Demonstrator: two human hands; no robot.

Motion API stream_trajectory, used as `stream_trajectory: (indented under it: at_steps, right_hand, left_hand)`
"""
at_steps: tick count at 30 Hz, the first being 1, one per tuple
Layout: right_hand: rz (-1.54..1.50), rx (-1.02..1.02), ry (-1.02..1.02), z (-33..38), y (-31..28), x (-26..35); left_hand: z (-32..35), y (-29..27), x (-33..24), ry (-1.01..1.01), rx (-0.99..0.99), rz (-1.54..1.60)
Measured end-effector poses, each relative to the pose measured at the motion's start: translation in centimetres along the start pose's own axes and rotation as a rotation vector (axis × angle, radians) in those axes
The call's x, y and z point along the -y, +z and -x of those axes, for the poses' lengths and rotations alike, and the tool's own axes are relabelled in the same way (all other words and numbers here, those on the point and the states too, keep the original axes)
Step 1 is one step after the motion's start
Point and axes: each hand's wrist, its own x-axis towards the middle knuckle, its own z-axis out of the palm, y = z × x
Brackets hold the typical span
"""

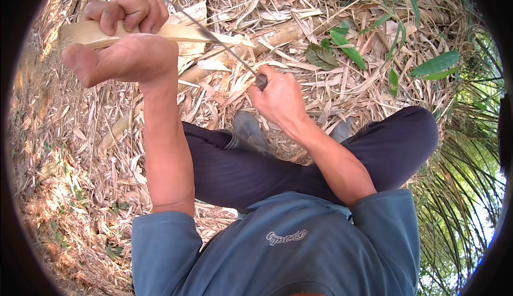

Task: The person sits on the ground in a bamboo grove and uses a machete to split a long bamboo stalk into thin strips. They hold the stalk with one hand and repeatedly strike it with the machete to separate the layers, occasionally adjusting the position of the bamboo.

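My left hand (128,58) is at the upper left, its fingers wrapped round a pale piece of split wood (184,33). The piece is broad past my thumb and tapers to a thin, frayed tip on the right. My right hand (280,95) grips the dark handle of a long-bladed knife (216,40). Its thin blade, seen nearly edge-on, slants up and left from my fist and crosses the wood near its narrow end. Whether the edge touches the wood I cannot tell. The far end of the blade runs beyond my left fingers.
Dry leaves, husks and shavings (331,34) cover the ground. A brown pole (283,36) lies slantwise beneath the knife. Green leaves (347,47) grow at the upper right, with long fronds (459,205) at the right edge. My bent legs (246,175) and shoes (249,127) are close below.
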Motion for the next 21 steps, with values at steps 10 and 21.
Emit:
stream_trajectory:
  at_steps: [10, 21]
  right_hand:
    - [0.026, 0.032, -0.044, -0.4, 0.8, -0.5]
    - [-0.025, -0.002, -0.114, 0.7, 1.0, 0.6]
  left_hand:
    - [0.9, -1.3, 0.1, -0.017, -0.009, 0.117]
    - [2.9, -2.5, -0.2, 0.035, -0.047, 0.108]
